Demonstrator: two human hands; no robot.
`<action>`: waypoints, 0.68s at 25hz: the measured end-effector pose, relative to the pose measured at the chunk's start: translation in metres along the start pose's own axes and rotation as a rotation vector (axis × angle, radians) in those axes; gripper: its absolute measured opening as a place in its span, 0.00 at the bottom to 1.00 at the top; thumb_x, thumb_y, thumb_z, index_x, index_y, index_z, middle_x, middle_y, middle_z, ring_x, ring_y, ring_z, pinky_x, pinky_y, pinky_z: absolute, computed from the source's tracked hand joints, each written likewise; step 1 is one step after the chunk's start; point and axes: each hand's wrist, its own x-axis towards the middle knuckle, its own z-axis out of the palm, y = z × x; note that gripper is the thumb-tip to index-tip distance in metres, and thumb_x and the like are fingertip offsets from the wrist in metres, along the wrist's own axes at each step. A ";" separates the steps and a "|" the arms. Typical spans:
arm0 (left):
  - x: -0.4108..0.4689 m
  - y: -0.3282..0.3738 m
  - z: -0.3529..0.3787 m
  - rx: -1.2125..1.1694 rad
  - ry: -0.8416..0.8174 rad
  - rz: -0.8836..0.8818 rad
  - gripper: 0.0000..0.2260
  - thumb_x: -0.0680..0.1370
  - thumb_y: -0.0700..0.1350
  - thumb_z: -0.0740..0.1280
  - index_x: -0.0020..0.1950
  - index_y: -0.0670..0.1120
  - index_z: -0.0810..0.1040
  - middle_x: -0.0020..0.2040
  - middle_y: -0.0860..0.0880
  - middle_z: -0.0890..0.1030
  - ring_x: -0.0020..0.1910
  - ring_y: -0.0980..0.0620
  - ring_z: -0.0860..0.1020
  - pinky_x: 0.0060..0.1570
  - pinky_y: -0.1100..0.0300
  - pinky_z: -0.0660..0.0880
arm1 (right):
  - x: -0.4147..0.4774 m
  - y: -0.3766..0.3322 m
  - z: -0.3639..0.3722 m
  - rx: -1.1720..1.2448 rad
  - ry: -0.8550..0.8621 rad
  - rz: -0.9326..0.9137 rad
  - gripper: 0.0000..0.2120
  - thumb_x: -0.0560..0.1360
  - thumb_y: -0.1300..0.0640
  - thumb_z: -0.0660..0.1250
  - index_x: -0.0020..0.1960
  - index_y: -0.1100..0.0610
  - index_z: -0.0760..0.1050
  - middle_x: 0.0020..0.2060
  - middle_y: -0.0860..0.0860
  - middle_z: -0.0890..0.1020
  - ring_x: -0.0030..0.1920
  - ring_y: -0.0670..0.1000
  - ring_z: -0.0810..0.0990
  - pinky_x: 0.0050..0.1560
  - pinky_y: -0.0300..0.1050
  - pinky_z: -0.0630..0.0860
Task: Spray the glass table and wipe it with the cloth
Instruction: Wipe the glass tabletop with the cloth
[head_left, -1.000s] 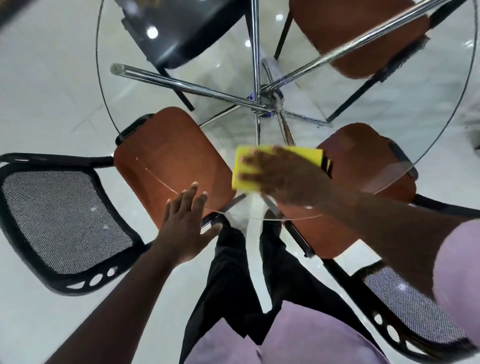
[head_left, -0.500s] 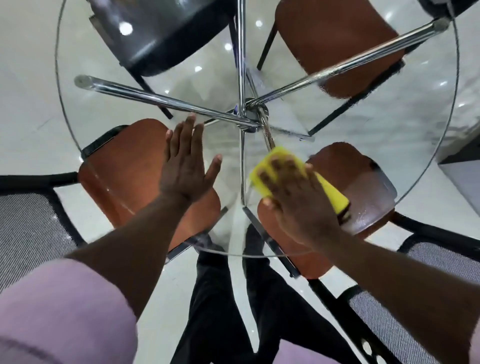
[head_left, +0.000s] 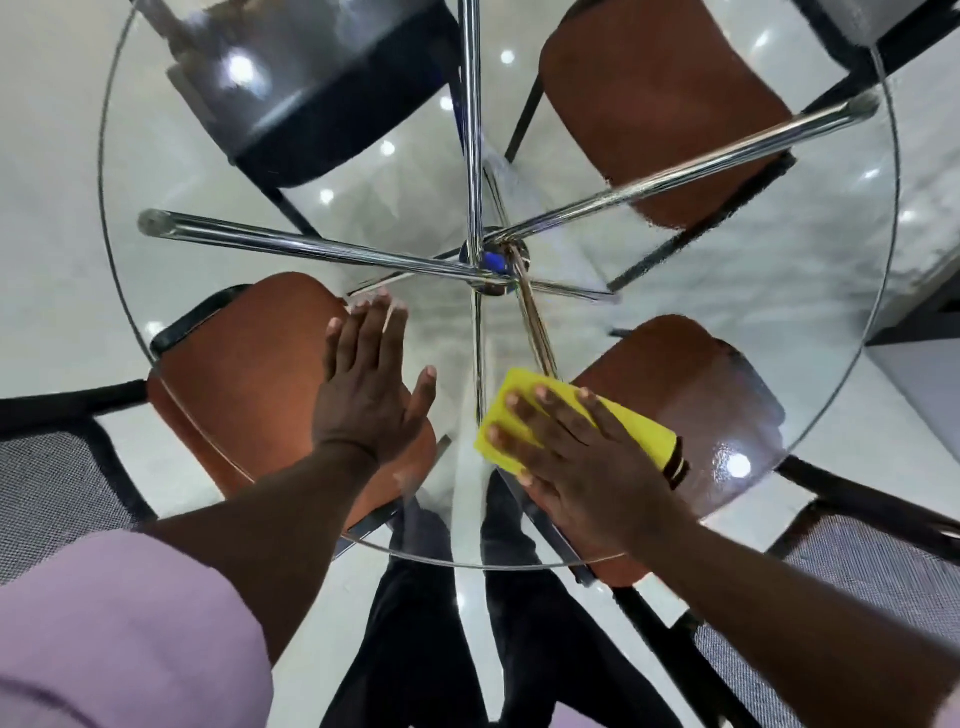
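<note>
Closest in, a soft lilac sleeve (head_left: 119, 623) covers the left upper arm, and black trousers (head_left: 415, 634) show through and below the glass. Two chair backs of grey mesh in black frames flank the person, one at the left (head_left: 47, 488) and one at the right (head_left: 857, 571).

The left grip (head_left: 369, 395) is released: palm down, fingers straight and together, resting flat on the glass. The right grip (head_left: 582, 462) is also unclenched, with its fingers spread and pressing flat on the cloth (head_left: 636, 428). The cloth is a bright yellow folded rectangle with a dark striped band at its right end, and it lies on the near part of the counter, right of centre.

The counter (head_left: 753, 270) is a clear round pane with a thin polished edge. Just right of the cloth the glass looks beaded and wet.

Under it sit smooth rust-orange padded seats, near left (head_left: 244, 364) and near right (head_left: 691, 374). Shiny chrome tubes (head_left: 311, 249) cross at a central hub (head_left: 493, 262).

Farther off stand another orange seat (head_left: 660, 104) and a black one (head_left: 311, 93). Below all of this, the glossy white floor (head_left: 52, 156) mirrors round ceiling lights.
</note>
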 end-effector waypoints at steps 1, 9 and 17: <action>0.001 0.000 0.000 0.001 -0.003 0.001 0.33 0.82 0.58 0.58 0.82 0.42 0.61 0.84 0.42 0.59 0.83 0.38 0.57 0.81 0.39 0.50 | -0.001 0.024 0.000 -0.009 -0.048 -0.126 0.29 0.87 0.45 0.57 0.87 0.40 0.55 0.87 0.50 0.57 0.86 0.57 0.58 0.83 0.66 0.60; 0.001 0.000 0.000 0.027 -0.043 -0.013 0.34 0.81 0.60 0.56 0.83 0.44 0.58 0.85 0.44 0.56 0.84 0.40 0.54 0.81 0.39 0.50 | 0.134 0.068 0.011 0.007 0.310 0.710 0.29 0.88 0.48 0.57 0.88 0.48 0.55 0.85 0.58 0.63 0.84 0.62 0.63 0.79 0.67 0.65; 0.001 -0.004 0.005 0.035 0.006 0.013 0.34 0.81 0.60 0.57 0.83 0.43 0.61 0.84 0.43 0.59 0.83 0.40 0.57 0.81 0.39 0.52 | 0.199 0.198 -0.001 0.004 0.240 0.832 0.27 0.87 0.43 0.52 0.86 0.45 0.61 0.85 0.55 0.64 0.85 0.62 0.62 0.80 0.70 0.61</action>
